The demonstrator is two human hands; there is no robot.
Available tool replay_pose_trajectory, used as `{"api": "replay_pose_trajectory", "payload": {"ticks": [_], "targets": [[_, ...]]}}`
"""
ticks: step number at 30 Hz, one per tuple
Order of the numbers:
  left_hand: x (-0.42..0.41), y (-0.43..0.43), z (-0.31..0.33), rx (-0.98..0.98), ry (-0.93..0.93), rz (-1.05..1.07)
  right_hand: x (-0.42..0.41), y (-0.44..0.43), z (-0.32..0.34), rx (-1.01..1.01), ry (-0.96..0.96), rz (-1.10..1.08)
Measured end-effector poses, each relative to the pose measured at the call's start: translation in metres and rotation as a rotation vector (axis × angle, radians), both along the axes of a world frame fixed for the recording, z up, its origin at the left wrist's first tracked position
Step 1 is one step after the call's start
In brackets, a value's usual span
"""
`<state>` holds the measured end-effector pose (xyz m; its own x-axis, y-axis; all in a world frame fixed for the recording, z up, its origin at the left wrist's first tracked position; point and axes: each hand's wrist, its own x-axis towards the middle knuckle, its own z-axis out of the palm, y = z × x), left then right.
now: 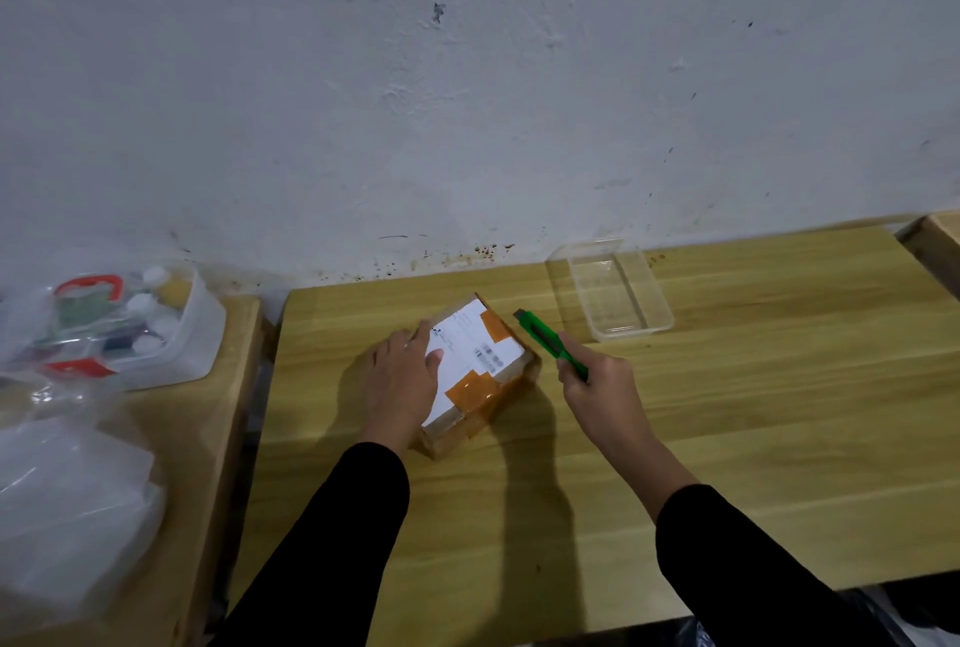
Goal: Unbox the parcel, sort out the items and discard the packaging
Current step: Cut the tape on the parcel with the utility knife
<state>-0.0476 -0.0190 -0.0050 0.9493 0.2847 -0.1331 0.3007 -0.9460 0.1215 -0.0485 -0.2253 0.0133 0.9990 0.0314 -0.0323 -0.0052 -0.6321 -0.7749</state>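
black sleeves cover both forearms, which reach in from the bottom edge over the wooden table (727, 464). the left hand (402, 378) lies palm down on the near-left part of the cardboard parcel (478, 376), fingers spread and flat, thumb resting on the white shipping label (470, 350); it presses the box rather than gripping it, so the hand is open and holds nothing. the right hand (602, 386) is just right of the parcel, wrist bent slightly inward, fingers curled tightly round the lower half of a green utility knife (548, 342). the knife slants up and to the left, its dark tip sitting beside the parcel's far-right corner; whether the tip touches the cardboard cannot be told. the parcel sits on the table near the middle, turned at an angle to the table edge, with orange tape (475, 389) crossing the label at its near end and another orange patch at its far end; its flaps are still closed. a clear plastic tray (660, 313) stands well apart to the right rear, close to the white wall (467, 74). on a separate wooden surface to the left sits a white bin (202, 329) holding small bottles and a red-handled item, and nearer the camera lie crumpled clear plastic bags (67, 490). both hands cast dark shadows on the tabletop.
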Motion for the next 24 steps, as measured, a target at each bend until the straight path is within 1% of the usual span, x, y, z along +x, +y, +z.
{"api": "replay_pose_trajectory", "payload": {"ticks": [2,4,6,10,13,17,24], "targets": [[0.001,-0.007,0.0,-0.016,0.044,0.114,0.002,0.0,0.001,-0.001,-0.011,-0.028],[-0.004,-0.018,-0.003,-0.082,0.066,0.219,0.003,0.0,0.002,-0.002,-0.015,-0.056],[-0.017,-0.032,-0.008,-0.17,0.045,0.271,0.001,-0.002,0.003,-0.009,-0.008,-0.071],[-0.04,-0.046,-0.021,-0.361,-0.035,0.289,-0.002,-0.005,0.003,-0.017,0.024,-0.071],[-0.039,-0.049,-0.026,-0.425,-0.063,0.325,-0.003,-0.006,0.004,-0.022,0.036,-0.048],[-0.035,-0.047,-0.034,-0.568,-0.095,0.329,-0.005,-0.003,0.005,-0.029,0.041,-0.031],[-0.035,-0.049,-0.036,-0.649,-0.112,0.344,0.001,0.001,0.008,-0.044,0.106,-0.03]]}}
